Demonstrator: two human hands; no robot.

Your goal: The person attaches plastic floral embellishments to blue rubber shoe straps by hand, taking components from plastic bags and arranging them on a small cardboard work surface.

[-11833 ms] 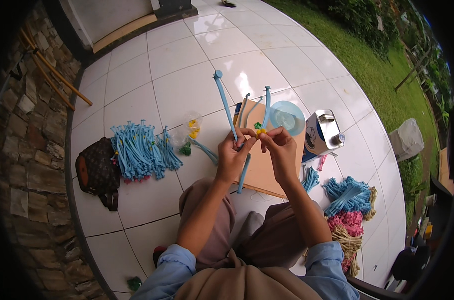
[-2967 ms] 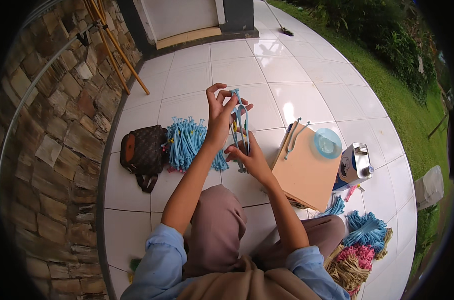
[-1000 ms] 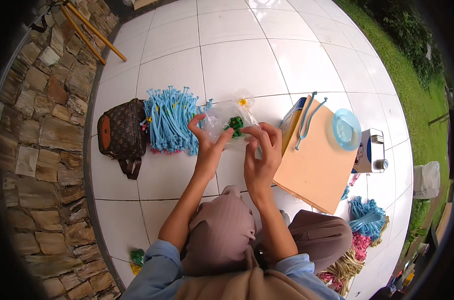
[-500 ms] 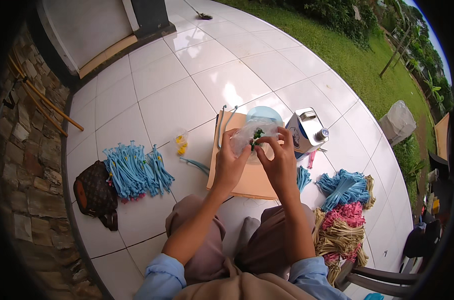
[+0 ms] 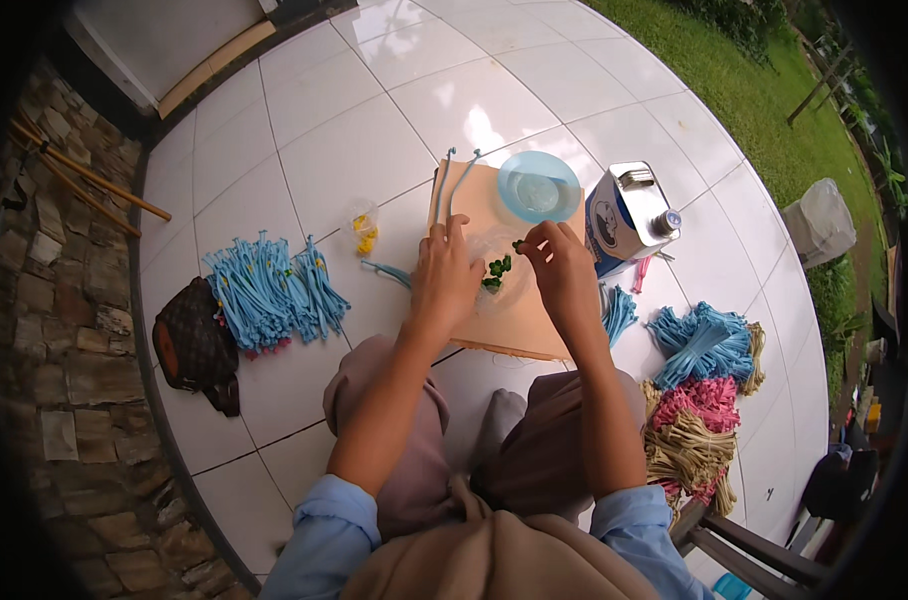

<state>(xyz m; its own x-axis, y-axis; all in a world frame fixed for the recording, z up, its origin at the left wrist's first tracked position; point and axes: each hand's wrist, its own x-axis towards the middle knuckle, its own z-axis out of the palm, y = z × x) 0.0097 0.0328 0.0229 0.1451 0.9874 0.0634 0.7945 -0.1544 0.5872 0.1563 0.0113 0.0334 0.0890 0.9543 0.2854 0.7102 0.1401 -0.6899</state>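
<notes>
On the tan board (image 5: 539, 338) in front of me lies a clear plastic bag (image 5: 519, 290) with several small dark green pieces (image 5: 496, 272) in it. My right hand (image 5: 564, 270) is closed in a pinch at the bag's right side, with a small green piece (image 5: 519, 246) at its fingertips. At the bag's left edge, my left hand (image 5: 446, 275) is open, fingers apart, its thumb side against the plastic. Two thin blue strands (image 5: 462, 185) with knotted tips lie along the board's upper left. Beyond the bag stands a light blue bowl (image 5: 539, 187) on the board.
Right of the board stands a metal can (image 5: 629, 220) with a screw cap. Bundles of blue (image 5: 702, 340), pink (image 5: 696, 405) and beige strands (image 5: 689, 452) lie at right. On the left are a blue bundle (image 5: 274, 295), a brown bag (image 5: 194, 335) and a small yellow-filled bag (image 5: 364, 232).
The plastic bag, held up between both hands before, now lies on the board. My left hand has spread at its edge; my right hand has moved apart with a green piece.
</notes>
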